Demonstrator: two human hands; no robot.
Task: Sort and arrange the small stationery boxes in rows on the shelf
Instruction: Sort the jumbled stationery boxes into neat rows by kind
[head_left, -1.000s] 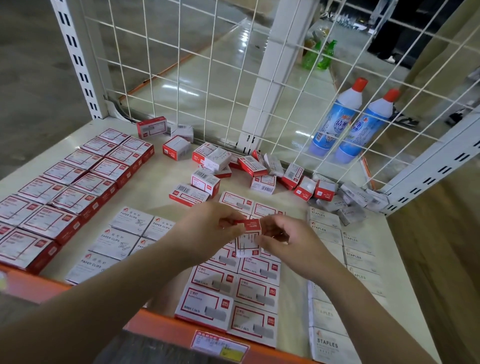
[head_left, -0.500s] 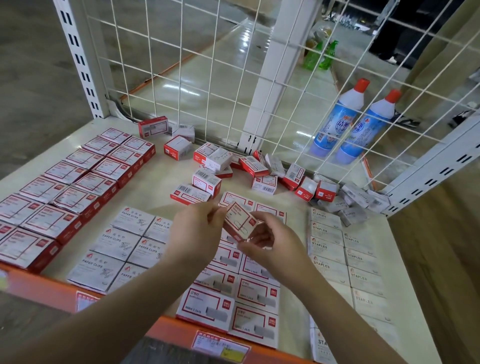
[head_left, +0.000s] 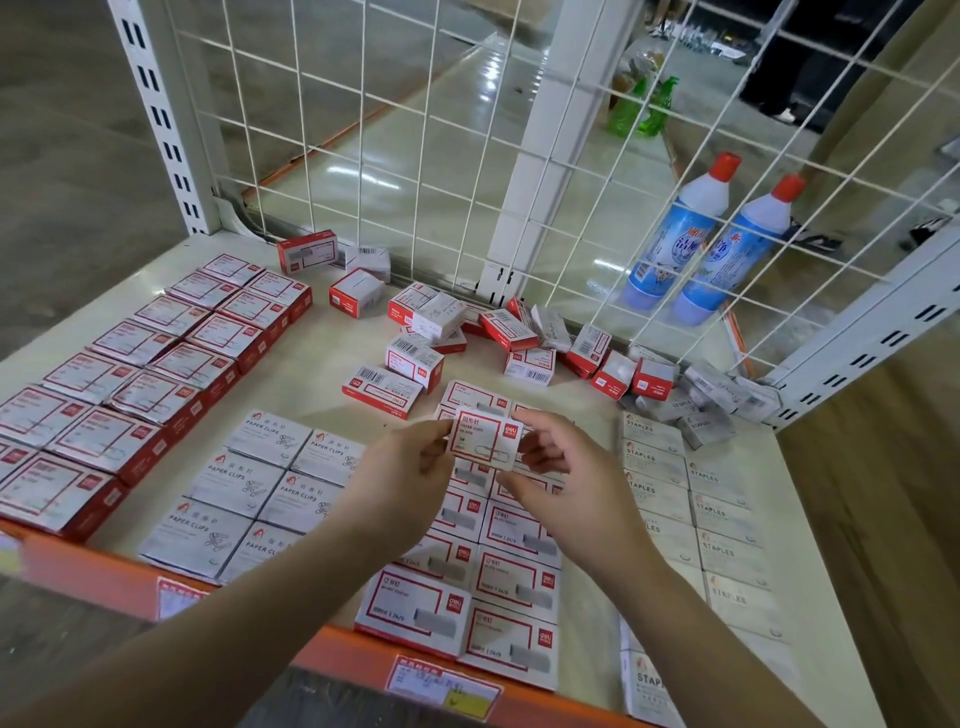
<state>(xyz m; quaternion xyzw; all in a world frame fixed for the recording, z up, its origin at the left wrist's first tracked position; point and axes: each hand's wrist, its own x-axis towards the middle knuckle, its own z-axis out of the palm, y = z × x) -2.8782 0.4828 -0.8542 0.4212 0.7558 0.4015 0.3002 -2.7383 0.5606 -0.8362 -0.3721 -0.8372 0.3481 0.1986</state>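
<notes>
— Both hands are on one box: the left hand (head_left: 410, 457) pinches the left end and the right hand (head_left: 558, 457) pinches the right end of a small white cardboard box with a red border and red logo (head_left: 484, 439), lifted above the middle rows, face up toward the camera.

— Which way does it lie?

— Long axis runs left to right, slightly tilted; the print reads upright and the red logo sits at the right end.

— What step is this?

— Checking the label, I'd judge. It shows a paper clip, so it likely belongs with the red-sided boxes in the rows at the left (head_left: 130, 384), not the staple boxes below (head_left: 514, 577).

— And next?

— Carry it left, keep the face up, set it squarely against a row's end on the cream shelf (head_left: 311, 374). The loose pile by the wire grille (head_left: 530, 338) is not yet sorted.
</notes>
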